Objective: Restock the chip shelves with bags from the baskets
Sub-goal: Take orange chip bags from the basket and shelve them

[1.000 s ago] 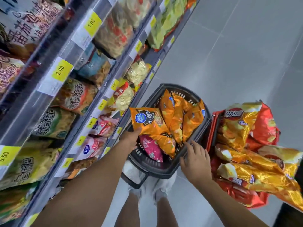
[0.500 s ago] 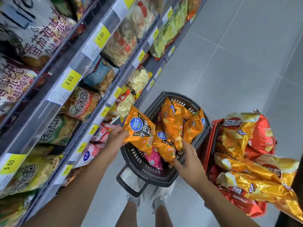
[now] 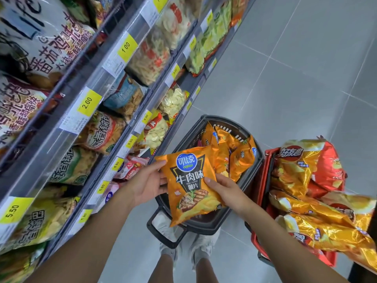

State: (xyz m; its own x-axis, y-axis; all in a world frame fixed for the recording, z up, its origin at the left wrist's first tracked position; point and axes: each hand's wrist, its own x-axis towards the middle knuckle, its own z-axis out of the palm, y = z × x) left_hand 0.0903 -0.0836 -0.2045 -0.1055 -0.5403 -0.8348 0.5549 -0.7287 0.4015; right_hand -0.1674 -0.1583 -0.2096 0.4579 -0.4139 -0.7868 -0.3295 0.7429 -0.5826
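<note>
Head view: the only view; looks down past both forearms to the floor (image 3: pixel 285 88).
Hands, count: two, both bare.
Held bag, count: one orange chip bag (image 3: pixel 189 184), between the two hands and above the near half of the black basket (image 3: pixel 206 226).
Left hand (image 3: pixel 146 186): forearm reaches up from the lower left. The palm is turned toward the bag, the thumb lies on its upper left edge and the fingers are tucked under. It grips the bag.
Right hand (image 3: pixel 224 190): forearm reaches up from the lower right. The thumb presses the bag's printed face near its right edge and the fingers are hidden behind. It grips the bag.
Held bag, heading: printed face toward the camera. The long axis runs away from the person, with the blue-logo end far and the bottom seam near. The whole bag is tilted a little to the left.
Baskets, count: two on the floor. The black one sits below and beyond the hands; the red basket (image 3: pixel 263 180) is just right of the right hand, touching the black one.
Orange bags in black basket (image 3: pixel 242 158): at least three, standing on edge beyond the hands.
Gold-and-red bags (image 3: pixel 302 164) in red basket: at least four, overlapping; exact count unclear.
Shelves (image 3: pixel 140 111): left of the left hand, several tiers packed with snack bags, each fronted with yellow price tags (image 3: pixel 88 103).
Shoes (image 3: pixel 167 250): two, pale, below the hands.
</note>
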